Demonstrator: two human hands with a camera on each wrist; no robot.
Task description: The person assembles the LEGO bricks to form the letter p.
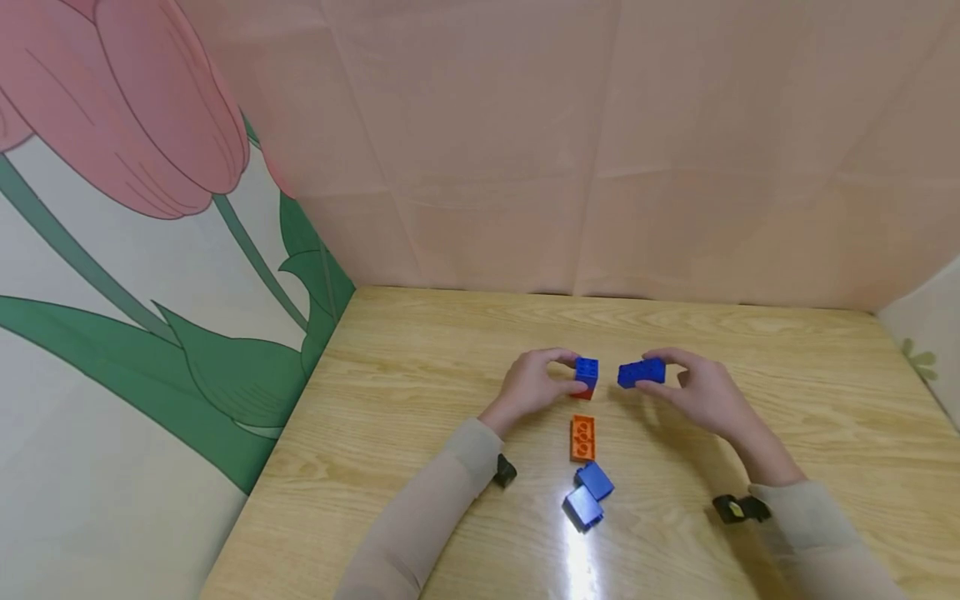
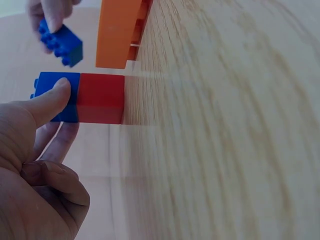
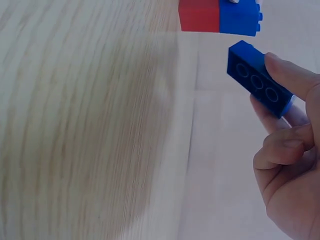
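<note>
My left hand (image 1: 531, 383) pinches a blue brick (image 1: 587, 367) between thumb and fingers. That brick sits on top of a red brick (image 2: 102, 98), which stands on the table. To the right, my right hand (image 1: 703, 390) holds a longer blue brick (image 1: 642, 372) by one end, raised off the table and apart from the stack. In the right wrist view, the hollow underside of this long brick (image 3: 257, 80) shows, with round tubes inside. Its studs face the stack side in the left wrist view.
An orange brick (image 1: 582, 438) lies in front of the stack with its hollow side showing. Nearer the viewer, two blue bricks (image 1: 595, 480) lie touching or nearly so. The wooden table (image 1: 420, 358) ends at a pink cloth (image 1: 480, 167) behind, with a flower-patterned panel on the left.
</note>
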